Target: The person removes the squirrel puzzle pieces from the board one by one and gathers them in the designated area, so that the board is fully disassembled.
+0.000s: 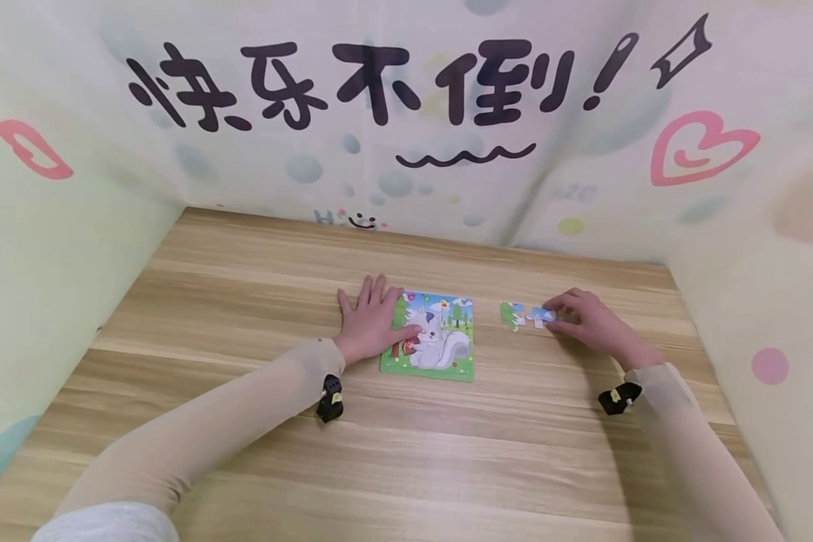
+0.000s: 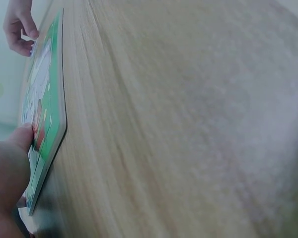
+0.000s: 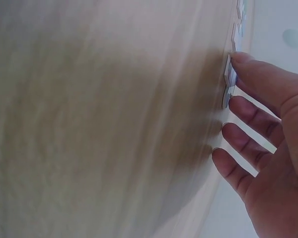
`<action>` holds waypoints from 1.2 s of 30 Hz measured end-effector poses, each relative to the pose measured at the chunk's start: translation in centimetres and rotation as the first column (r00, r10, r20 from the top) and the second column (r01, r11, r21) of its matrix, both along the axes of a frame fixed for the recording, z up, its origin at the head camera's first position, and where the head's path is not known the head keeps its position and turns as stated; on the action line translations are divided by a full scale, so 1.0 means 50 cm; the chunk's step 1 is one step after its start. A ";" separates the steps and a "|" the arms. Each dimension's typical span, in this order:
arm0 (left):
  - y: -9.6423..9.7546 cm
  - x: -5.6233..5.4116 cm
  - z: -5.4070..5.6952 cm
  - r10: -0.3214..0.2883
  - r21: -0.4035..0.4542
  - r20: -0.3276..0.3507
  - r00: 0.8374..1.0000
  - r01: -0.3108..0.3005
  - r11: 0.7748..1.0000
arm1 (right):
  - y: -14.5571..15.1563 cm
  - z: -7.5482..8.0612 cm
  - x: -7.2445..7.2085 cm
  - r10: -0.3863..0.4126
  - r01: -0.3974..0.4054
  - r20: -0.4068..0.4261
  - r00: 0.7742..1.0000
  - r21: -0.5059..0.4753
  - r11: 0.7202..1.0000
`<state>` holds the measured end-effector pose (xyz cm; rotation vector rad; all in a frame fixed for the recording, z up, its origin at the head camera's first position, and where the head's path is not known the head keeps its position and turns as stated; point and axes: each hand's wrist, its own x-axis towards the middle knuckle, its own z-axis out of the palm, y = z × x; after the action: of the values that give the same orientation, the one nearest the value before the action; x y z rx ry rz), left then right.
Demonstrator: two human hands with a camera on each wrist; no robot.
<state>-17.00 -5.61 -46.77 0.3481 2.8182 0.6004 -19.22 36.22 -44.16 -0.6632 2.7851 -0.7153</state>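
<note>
A square jigsaw puzzle (image 1: 440,361) shows a grey-white squirrel on a green and blue ground. My left hand (image 1: 369,324) rests flat across its left side, fingers spread past the edge and thumb over the picture; the left wrist view has that thumb (image 2: 24,136) on the board too. Off to the right, my right hand (image 1: 592,322) pinches a small blue puzzle piece (image 1: 540,316) between thumb and fingertips, close over the table. In the right wrist view the thumb (image 3: 268,79) lies at the piece's edge, the other fingers loosely bent.
A green puzzle piece (image 1: 511,314) lies between the puzzle and the piece in my right hand. Everything sits on a wood-grain table (image 1: 406,452). A printed cloth wall (image 1: 379,181) stands along its back edge, with more cloth at both sides.
</note>
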 end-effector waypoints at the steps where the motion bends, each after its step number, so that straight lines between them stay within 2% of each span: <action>1: 0.000 0.000 0.000 0.000 0.000 0.003 1.000 0.000 1.000 | 0.000 0.000 0.000 0.003 -0.003 -0.002 1.000 -0.002 1.000; 17: -0.001 -0.001 -0.003 0.001 0.000 0.007 1.000 -0.001 1.000 | -0.003 0.004 0.001 0.022 -0.022 -0.020 1.000 -0.004 1.000; 27: 0.000 0.000 -0.006 -0.005 0.010 -0.006 1.000 0.005 1.000 | 0.005 0.008 0.001 -0.012 0.013 0.054 0.998 -0.028 1.000; 36: 0.000 -0.001 -0.003 -0.003 0.006 0.006 1.000 0.003 1.000 | 0.008 0.007 0.003 0.009 -0.009 0.044 0.999 0.000 1.000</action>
<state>-17.05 -5.64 -46.90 0.3517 2.8104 0.6084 -19.07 36.64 -43.81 -0.6510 2.7403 -0.7197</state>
